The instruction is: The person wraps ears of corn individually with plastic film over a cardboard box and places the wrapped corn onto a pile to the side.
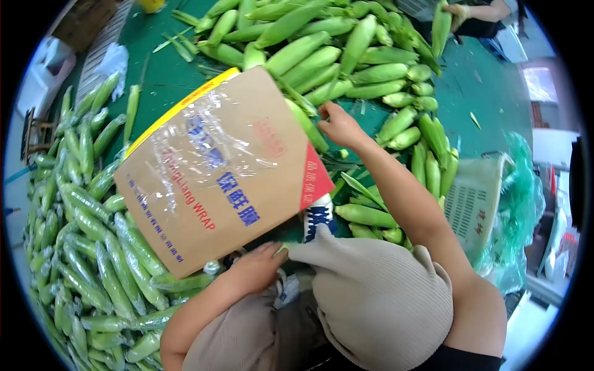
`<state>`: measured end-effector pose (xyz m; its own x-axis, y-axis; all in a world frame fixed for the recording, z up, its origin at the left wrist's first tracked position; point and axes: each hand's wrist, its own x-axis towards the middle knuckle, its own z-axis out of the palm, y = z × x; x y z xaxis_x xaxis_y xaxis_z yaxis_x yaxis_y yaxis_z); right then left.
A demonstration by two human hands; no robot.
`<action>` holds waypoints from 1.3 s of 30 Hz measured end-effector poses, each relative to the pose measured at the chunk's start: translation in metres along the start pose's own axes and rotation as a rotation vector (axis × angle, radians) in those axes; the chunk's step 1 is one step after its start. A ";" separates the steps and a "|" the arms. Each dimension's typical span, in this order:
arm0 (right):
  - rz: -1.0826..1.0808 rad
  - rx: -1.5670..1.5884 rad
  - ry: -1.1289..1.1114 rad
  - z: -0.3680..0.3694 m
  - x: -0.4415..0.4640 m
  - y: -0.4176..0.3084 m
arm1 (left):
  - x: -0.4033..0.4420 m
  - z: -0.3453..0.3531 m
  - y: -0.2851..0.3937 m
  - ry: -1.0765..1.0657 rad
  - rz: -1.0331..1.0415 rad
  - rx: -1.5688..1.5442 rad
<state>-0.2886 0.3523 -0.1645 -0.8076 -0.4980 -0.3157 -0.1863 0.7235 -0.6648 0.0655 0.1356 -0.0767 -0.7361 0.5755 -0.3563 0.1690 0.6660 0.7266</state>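
My right hand (341, 126) is stretched forward, fingers curled, beside the green ears of corn (306, 127) at the box's far right corner. Whether a husk leaf is pinched in it I cannot tell. Close to my body, my left hand (255, 267) is closed at the near edge of the cardboard box (210, 185). A bit of pale green shows at its fingertips, too small to name. The box is tilted, printed with wrap lettering, and has clear film strips clinging to its top. A blue and white patterned thing (318, 219) shows under its right corner.
Film-wrapped corn (93, 216) is heaped on the left. Unwrapped ears (309, 55) pile up at the back and right on the green table (476, 123). A pale plastic crate (479, 198) with green film stands right. Another person's gloved hand (458, 15) holds an ear (440, 31).
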 end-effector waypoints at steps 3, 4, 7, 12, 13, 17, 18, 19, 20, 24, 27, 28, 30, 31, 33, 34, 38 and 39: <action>-0.127 -0.142 0.021 0.059 0.019 0.037 | 0.014 -0.053 0.013 -0.114 0.025 -0.236; -0.026 -0.219 0.009 0.060 0.016 0.020 | 0.008 -0.072 0.016 0.058 0.069 -0.406; -0.044 -0.380 0.195 0.052 0.000 0.021 | -0.033 -0.099 0.002 0.699 -0.157 -0.461; 0.409 -0.039 -0.464 -0.103 -0.061 -0.013 | -0.065 -0.094 -0.056 0.753 -0.677 0.416; 0.406 -0.207 -0.533 -0.131 -0.068 -0.022 | -0.068 -0.082 -0.063 0.712 -0.706 0.406; 0.064 -0.984 -0.073 -0.184 -0.110 -0.025 | -0.078 -0.071 -0.064 0.736 -0.689 0.413; 0.138 -0.970 0.009 -0.195 -0.112 -0.043 | -0.080 -0.072 -0.064 0.745 -0.662 0.414; 0.208 -0.955 0.089 -0.202 -0.112 -0.066 | -0.082 -0.071 -0.063 0.756 -0.640 0.413; 0.091 -0.873 0.265 -0.203 -0.115 -0.087 | -0.085 -0.071 -0.062 0.767 -0.622 0.411; -0.550 -0.224 0.065 -0.148 -0.063 -0.178 | -0.087 -0.067 -0.086 1.228 -0.435 0.333; -0.899 -0.265 -0.077 -0.025 -0.013 -0.235 | -0.052 -0.113 -0.078 1.570 -0.288 0.399; -0.941 -0.336 -0.157 0.004 -0.003 -0.250 | -0.047 -0.142 -0.071 1.490 -0.275 0.513; -1.081 -0.280 -0.192 0.047 0.023 -0.249 | -0.037 -0.160 -0.075 1.261 -0.368 0.579; -1.145 -0.242 -0.152 0.061 0.031 -0.249 | -0.033 -0.160 -0.082 1.120 -0.463 0.534; -1.046 -0.036 -0.142 0.040 0.030 -0.226 | -0.031 -0.161 -0.087 0.978 -0.558 0.487; -0.965 -0.003 -0.143 0.017 0.025 -0.209 | -0.031 -0.162 -0.084 0.979 -0.565 0.482; -0.932 -0.441 -0.385 -0.034 -0.007 -0.164 | -0.032 -0.166 -0.084 0.968 -0.591 0.498; -1.016 -0.418 -0.271 -0.024 -0.013 -0.167 | -0.030 -0.167 -0.083 0.947 -0.585 0.504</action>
<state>-0.2602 0.2499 -0.0330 -0.0368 -0.9968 0.0712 -0.9006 0.0023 -0.4346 -0.0354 -0.0162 -0.0285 -0.9369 -0.3061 0.1688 -0.2678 0.9389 0.2161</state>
